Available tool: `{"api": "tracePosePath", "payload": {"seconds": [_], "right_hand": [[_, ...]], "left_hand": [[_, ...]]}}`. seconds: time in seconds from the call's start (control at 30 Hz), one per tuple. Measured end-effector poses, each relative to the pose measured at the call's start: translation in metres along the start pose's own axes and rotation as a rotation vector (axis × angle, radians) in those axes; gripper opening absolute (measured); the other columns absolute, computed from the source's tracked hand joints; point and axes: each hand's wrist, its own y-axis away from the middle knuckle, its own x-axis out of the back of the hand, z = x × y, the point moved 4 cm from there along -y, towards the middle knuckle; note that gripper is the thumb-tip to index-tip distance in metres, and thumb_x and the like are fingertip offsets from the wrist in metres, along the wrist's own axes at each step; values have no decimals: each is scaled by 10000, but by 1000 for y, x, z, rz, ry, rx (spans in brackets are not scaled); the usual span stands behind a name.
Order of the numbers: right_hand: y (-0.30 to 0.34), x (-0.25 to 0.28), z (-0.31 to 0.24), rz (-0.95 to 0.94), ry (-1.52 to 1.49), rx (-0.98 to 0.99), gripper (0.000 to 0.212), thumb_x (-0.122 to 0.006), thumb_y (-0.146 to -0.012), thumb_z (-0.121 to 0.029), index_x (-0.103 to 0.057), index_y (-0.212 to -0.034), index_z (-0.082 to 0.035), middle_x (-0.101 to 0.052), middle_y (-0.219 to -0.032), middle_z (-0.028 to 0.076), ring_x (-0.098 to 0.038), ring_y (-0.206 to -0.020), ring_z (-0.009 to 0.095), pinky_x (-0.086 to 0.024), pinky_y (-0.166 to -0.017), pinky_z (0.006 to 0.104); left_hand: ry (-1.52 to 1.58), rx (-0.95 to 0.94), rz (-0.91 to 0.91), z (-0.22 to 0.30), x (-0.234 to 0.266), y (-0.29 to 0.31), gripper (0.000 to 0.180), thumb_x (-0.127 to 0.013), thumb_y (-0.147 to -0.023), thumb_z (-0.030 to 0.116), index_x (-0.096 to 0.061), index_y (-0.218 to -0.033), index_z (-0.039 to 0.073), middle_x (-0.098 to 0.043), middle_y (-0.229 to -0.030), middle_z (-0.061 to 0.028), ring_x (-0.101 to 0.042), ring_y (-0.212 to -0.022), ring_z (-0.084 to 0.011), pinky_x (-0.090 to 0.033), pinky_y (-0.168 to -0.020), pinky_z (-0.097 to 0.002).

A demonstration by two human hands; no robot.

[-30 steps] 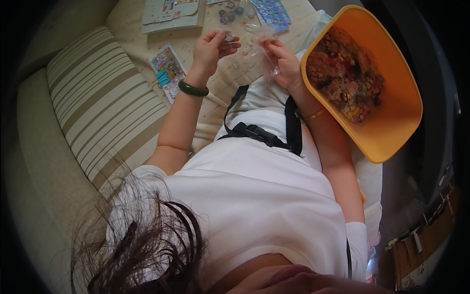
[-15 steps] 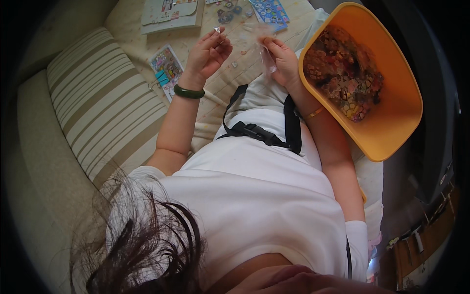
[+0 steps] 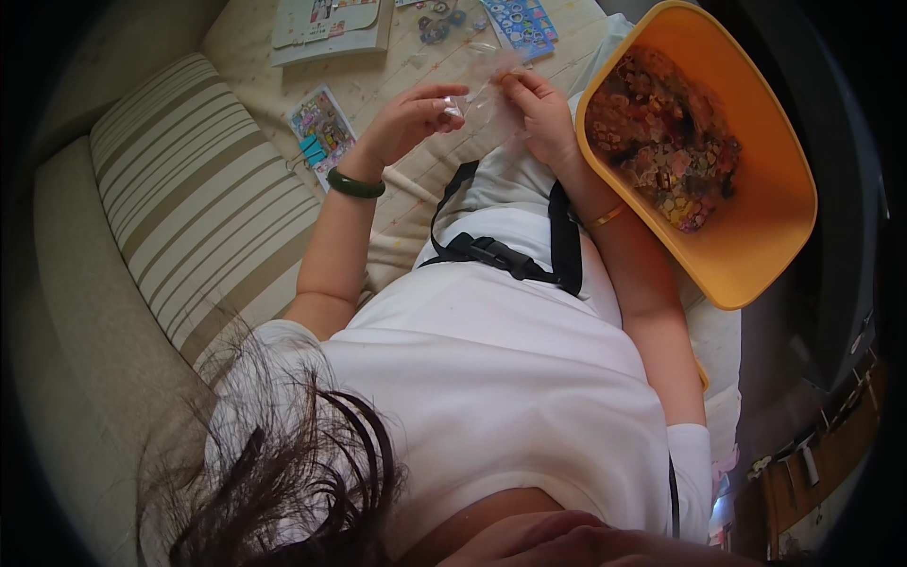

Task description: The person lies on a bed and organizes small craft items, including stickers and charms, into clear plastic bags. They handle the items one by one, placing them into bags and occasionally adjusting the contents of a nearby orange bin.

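Observation:
My left hand, with a dark green bangle at its wrist, pinches a small shiny, silvery-white piece; its exact kind is too small to tell. Across from it, my right hand grips a clear plastic bag between thumb and fingers. The shiny piece is close to the bag's left side; whether they touch I cannot tell. Right beside my right forearm is a yellow-orange bin, tilted, with a heap of small colourful sticker-like pieces inside.
A cream patterned cover lies under a white box, blue sticker sheets, round dark pieces and a picture card pack with a teal clip. A striped cushion stands at left. A black buckled strap crosses my lap.
My left hand has come down and rightward with the shiny piece, nearer the plastic bag. The right hand keeps its hold on the bag, almost in place.

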Motion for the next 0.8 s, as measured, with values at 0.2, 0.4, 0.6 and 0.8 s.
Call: {"api": "tracePosePath", "payload": {"seconds": [0.2,0.4,0.6,0.8], "right_hand": [[1,-2,7,-83,119,-72,172,-543,-884,-155,-608,-989,-35,-591,-889,-25,-522,-785,50,-415,-722,183],[2,1,3,7,161,-60,178,-547,-883,-163,-609,-997,-40,-586,-871,-29,-510,-756,47,-413,-691,176],[-6,17,9,198,-102,0,181,-525,-889,-140,-595,-1025,-43,-604,-924,8,-557,-815,89,-442,-735,203],[-4,16,9,59,-199,63,179,-515,-883,-115,-590,-1028,-39,-604,-954,17,-565,-847,97,-451,-758,221]], "left_hand": [[-460,-109,189,-2,19,-13,266,-662,-777,77,-569,-1017,11,-613,-857,-43,-579,-743,-107,-471,-686,-234],[-292,-150,145,2,1,-6,156,-653,-771,28,-539,-878,37,-615,-852,-48,-588,-737,-99,-491,-649,-231],[-289,-320,276,-3,12,-7,165,-581,-777,-39,-559,-925,31,-622,-892,-65,-594,-777,-107,-500,-612,-232],[-432,-388,348,-7,0,-10,382,-505,-768,-83,-544,-1137,10,-593,-1057,-88,-587,-803,-109,-488,-596,-217]]}}
